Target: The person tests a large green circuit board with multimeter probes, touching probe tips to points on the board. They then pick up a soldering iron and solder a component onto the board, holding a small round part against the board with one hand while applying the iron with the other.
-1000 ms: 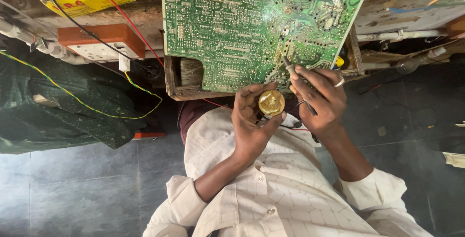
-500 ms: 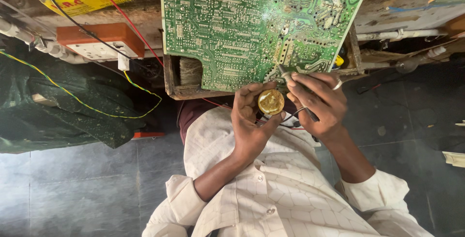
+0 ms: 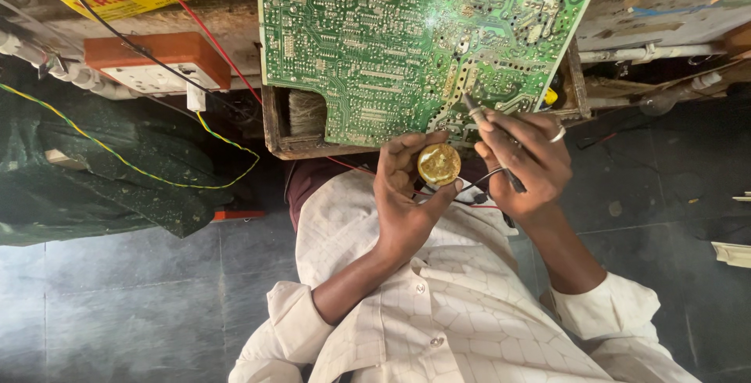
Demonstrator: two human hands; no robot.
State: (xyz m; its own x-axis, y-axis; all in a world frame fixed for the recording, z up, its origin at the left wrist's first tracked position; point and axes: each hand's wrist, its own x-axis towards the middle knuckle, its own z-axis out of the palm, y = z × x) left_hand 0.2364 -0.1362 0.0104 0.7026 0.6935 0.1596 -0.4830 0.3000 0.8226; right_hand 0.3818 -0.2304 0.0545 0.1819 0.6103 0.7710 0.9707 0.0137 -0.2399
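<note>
1. Gripping a small round brass tin [image 3: 439,164], the left hand [image 3: 407,195] sits just below the green circuit board [image 3: 407,39].
2. Right hand [image 3: 522,160] closed on a soldering iron [image 3: 481,121] — tip on the board's lower edge.

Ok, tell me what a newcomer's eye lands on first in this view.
The large green circuit board fills the top centre, resting on a worn wooden box. Just below its lower edge, the left hand pinches a small round golden tin, while the right hand holds a thin soldering tool with its tip against the board. At upper left sits an orange-and-white socket box crossed by loose wires.
</note>
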